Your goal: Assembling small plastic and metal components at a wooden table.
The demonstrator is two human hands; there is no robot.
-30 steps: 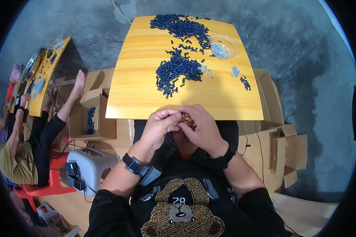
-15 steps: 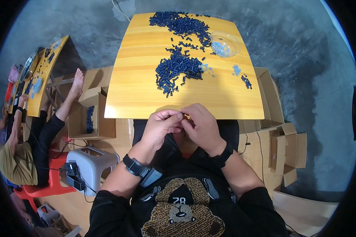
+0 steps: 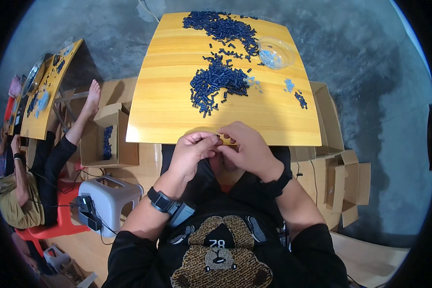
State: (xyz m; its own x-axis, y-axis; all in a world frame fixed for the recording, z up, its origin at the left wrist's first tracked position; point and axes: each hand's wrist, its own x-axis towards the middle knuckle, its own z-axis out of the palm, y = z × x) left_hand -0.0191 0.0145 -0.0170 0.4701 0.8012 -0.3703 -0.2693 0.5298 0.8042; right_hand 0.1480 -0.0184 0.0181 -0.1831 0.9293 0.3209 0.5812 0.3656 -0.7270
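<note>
Just past the table's near edge, my left hand (image 3: 192, 152) pinches a small dark cylindrical piece (image 3: 219, 136) between thumb and fingertips. Close beside it, my right hand (image 3: 247, 150) curves with its thumb and fingers apart, and no piece shows between them. Beyond both hands, a pile of small dark cylindrical pieces (image 3: 215, 82) lies on the yellow wooden table (image 3: 153, 113). Small clear pieces (image 3: 255, 83) are scattered at that pile's right edge.
Another dark heap (image 3: 225, 28) lies at the far side. A clear bowl (image 3: 276, 54) holds small clear pieces. Small groups of clear (image 3: 289, 85) and dark pieces (image 3: 301, 100) lie at right. Cardboard boxes (image 3: 329, 117) flank the table. A person (image 3: 21, 192) sits at left near a grey stool (image 3: 108, 194).
My right hand's fingers have spread, widening the gap between its thumb and index finger. The dark piece in my left fingertips shows more clearly. At left, the seated person's arm has moved.
</note>
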